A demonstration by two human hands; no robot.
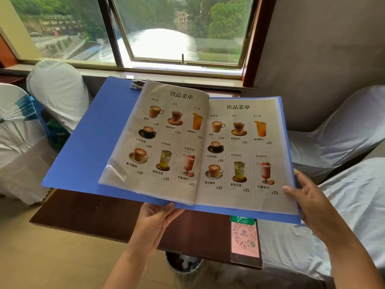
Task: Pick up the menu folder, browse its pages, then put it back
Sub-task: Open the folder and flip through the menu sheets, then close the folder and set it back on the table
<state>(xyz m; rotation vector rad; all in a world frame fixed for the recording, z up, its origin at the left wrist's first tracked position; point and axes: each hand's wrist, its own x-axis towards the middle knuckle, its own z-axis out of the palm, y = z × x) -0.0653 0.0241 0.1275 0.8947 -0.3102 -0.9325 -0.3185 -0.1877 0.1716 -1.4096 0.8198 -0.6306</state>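
Note:
The blue menu folder point(83, 142) is held open above the dark wooden table point(87, 213). Two drink-menu pages in clear sleeves face me, with a metal clip at the top of the left cover. My left hand point(155, 224) grips the bottom edge near the spine from below, thumb on top. At the lower right corner my right hand point(308, 203) holds the folder, thumb lying on the right page and fingers under the cover. The left page curves upward slightly.
A QR-code stand point(244, 238) lies on the table under the folder's near edge. Chairs with white covers point(58, 90) stand at the left, and grey-covered seats point(333, 140) at the right. A waste bin point(183, 265) sits under the table. A window is behind.

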